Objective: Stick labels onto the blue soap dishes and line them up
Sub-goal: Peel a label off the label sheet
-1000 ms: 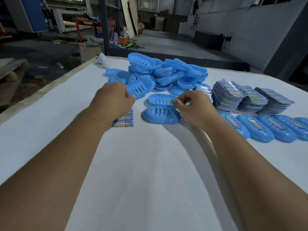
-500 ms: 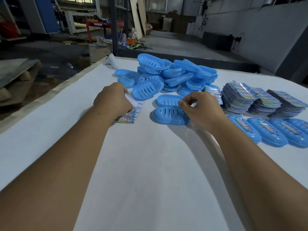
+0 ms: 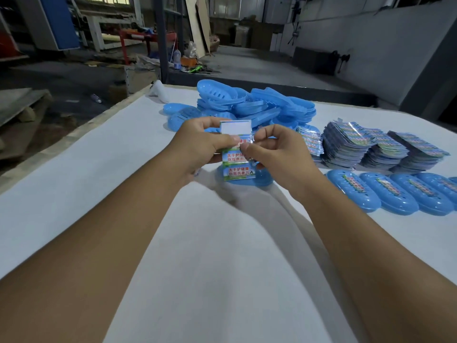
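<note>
My left hand (image 3: 197, 147) and my right hand (image 3: 279, 154) together hold a label sheet (image 3: 236, 160) upright above the table, thumbs pinching it near the middle. Its top is bare white backing; printed labels fill the lower part. Right behind and below the sheet lies a plain blue soap dish (image 3: 262, 178), partly hidden. A heap of unlabelled blue dishes (image 3: 257, 105) sits further back. At the right, several labelled dishes (image 3: 385, 194) lie side by side in a row.
Stacks of label sheets (image 3: 366, 149) stand behind the row at the right. The white table (image 3: 123, 174) has its left edge close by, with floor and clutter beyond. A white object (image 3: 158, 89) rests at the far left corner.
My left hand lifted the label sheet off the table and brought it to the middle. My right hand left the dish and took hold of the sheet too.
</note>
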The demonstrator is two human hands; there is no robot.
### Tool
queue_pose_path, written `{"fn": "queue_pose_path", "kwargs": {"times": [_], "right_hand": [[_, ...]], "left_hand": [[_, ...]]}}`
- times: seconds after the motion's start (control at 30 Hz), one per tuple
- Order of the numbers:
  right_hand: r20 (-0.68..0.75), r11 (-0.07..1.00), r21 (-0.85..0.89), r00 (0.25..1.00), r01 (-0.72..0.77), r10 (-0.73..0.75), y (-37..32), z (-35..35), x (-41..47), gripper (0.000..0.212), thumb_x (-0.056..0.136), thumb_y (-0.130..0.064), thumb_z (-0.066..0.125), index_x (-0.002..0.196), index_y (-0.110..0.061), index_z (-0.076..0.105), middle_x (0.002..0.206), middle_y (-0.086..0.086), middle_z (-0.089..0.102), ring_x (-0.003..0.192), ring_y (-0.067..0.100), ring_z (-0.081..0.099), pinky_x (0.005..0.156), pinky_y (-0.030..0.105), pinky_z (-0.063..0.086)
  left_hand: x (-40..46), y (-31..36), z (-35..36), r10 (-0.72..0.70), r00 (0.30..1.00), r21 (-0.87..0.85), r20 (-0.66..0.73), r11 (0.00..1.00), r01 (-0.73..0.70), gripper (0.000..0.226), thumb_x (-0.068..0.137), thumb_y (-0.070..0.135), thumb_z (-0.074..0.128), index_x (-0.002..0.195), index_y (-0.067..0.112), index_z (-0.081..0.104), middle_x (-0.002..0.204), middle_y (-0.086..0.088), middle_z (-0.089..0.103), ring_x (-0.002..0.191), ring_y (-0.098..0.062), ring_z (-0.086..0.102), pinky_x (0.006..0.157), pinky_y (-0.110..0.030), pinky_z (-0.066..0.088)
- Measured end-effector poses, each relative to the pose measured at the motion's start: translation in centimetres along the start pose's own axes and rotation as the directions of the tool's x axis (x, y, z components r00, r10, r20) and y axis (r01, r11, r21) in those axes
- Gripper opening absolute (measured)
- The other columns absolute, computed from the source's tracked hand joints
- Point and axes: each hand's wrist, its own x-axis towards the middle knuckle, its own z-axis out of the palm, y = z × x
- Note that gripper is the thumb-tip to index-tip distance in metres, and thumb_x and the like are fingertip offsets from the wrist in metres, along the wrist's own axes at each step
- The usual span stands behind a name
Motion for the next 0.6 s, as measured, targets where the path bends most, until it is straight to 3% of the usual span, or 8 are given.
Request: {"fn": "queue_pose_path", "kwargs": {"times": [0.07,0.23,0.37,0.5,0.6], "right_hand": [[-0.046,0.999,0.041,0.999,-0.012,0.014,-0.1,-0.4,0.2,0.024,0.086,-0.009,0.081,0.085,-0.015,0.057,0.064,-0.006,0.072,0.066,0.008,0.073,0.051,0.017,0.050],[-0.090,0.999,0.035,0.995,-0.030,0.033,0.5,-1.1,0.6,0.026,0.086,-0.009,0.082,0.085,-0.016,0.057,0.071,0.003,0.071,0.065,0.009,0.073,0.050,0.016,0.048],[-0.079,0.999,0.001,0.996,-0.048,0.048,0.9,-1.1,0.7,0.027,0.084,-0.010,0.083,0.085,-0.017,0.057,0.078,0.010,0.070,0.072,0.013,0.075,0.053,0.015,0.049],[-0.079,0.998,-0.002,0.995,-0.055,0.055,1.0,-1.1,0.8,0.024,0.083,-0.010,0.083,0.084,-0.016,0.060,0.073,0.000,0.074,0.070,0.010,0.075,0.052,0.015,0.050],[-0.131,0.984,-0.173,0.991,-0.034,0.011,1.4,-1.0,0.9,0.020,0.082,-0.021,0.086,0.083,-0.018,0.066,0.081,-0.005,0.074,0.074,0.011,0.075,0.060,0.025,0.058]], "left_hand": [[0.1,0.0,-0.1,0.000,0.999,0.065,-0.040,0.998,0.003,0.023,0.088,0.011,0.074,0.108,0.022,0.069,0.088,0.001,0.079,0.076,-0.009,0.075,0.060,-0.019,0.057],[0.1,-0.1,-0.5,0.074,0.991,0.256,-0.108,0.966,-0.044,0.026,0.084,0.017,0.075,0.105,0.030,0.068,0.081,0.006,0.078,0.075,-0.003,0.073,0.069,-0.024,0.056],[0.0,-0.3,-0.3,0.164,0.986,0.396,-0.039,0.908,-0.136,0.024,0.088,0.018,0.073,0.100,0.035,0.062,0.071,0.016,0.074,0.067,0.010,0.065,0.061,-0.017,0.045],[0.0,-0.4,-0.4,0.181,0.984,0.406,-0.007,0.899,-0.162,0.025,0.088,0.014,0.073,0.098,0.033,0.059,0.072,0.016,0.074,0.064,0.011,0.063,0.050,-0.008,0.042],[-0.3,-0.4,-0.2,0.200,0.980,0.375,0.012,0.908,-0.189,0.025,0.088,0.012,0.075,0.097,0.031,0.060,0.076,0.014,0.076,0.055,0.008,0.062,0.038,-0.006,0.036]]}}
